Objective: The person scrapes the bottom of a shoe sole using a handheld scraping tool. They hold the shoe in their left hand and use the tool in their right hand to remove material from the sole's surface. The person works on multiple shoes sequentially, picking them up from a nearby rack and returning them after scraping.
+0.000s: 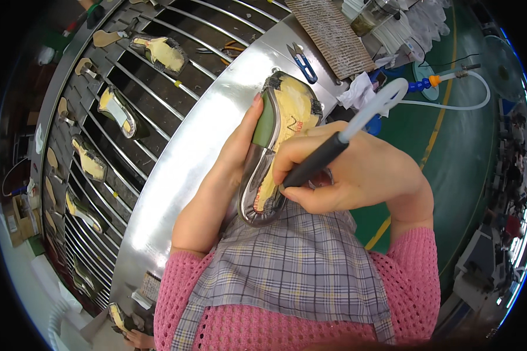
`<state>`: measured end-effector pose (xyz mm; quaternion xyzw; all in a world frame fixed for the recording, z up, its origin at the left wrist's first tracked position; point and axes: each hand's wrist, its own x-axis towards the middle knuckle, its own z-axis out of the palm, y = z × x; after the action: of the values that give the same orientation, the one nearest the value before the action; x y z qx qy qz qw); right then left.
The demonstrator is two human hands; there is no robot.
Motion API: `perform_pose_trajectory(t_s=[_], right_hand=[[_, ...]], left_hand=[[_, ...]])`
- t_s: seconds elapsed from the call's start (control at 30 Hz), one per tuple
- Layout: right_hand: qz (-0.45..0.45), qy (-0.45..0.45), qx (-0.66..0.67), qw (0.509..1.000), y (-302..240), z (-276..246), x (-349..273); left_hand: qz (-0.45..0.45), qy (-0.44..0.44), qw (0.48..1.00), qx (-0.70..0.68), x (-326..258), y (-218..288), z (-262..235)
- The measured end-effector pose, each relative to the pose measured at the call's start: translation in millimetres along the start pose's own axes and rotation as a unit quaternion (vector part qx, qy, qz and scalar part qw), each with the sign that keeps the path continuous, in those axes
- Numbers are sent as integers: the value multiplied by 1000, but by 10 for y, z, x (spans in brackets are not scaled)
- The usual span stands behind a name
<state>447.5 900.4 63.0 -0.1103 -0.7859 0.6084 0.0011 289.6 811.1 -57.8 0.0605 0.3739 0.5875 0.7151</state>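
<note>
A shoe upper on its last (297, 102) lies sole up before me, its bottom pale yellow with dark gathered edges and green and dark grey sides. Wrapped round its left side is my left hand (240, 137), gripping it with the thumb along the green part. My right hand (363, 169) is closed on a pen-like tool with a black handle (315, 161) and a translucent tube running from its upper end. The tool slants down to the front half of the sole; my fingers hide whether its tip touches.
A shiny metal table (175, 152) borders curved conveyor rods (149, 88) bearing several similar shoes (120, 111). Blue-handled thread snips (303, 63), a ridged board (334, 38) and crumpled white paper (358, 93) lie beyond. A blue-and-orange jointed hose (425, 83) stands right. Another person's hand (139, 338) shows lower left.
</note>
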Motion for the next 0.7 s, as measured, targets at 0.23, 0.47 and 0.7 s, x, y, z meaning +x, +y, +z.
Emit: perform_pose_trajectory(t_s=[0.23,0.47,0.7], right_hand=[[-5,-43,-79,996,-46,-123,88],[-81,76,-229,967,51,-260,36],[-82,242,-154,954,84,-205,-134]], left_hand=[[-61,-50,996,-43,43,-125,3],[-53,-32,996,-67,71,-151,18],[-15,-14,996,-82,59,-8,143]])
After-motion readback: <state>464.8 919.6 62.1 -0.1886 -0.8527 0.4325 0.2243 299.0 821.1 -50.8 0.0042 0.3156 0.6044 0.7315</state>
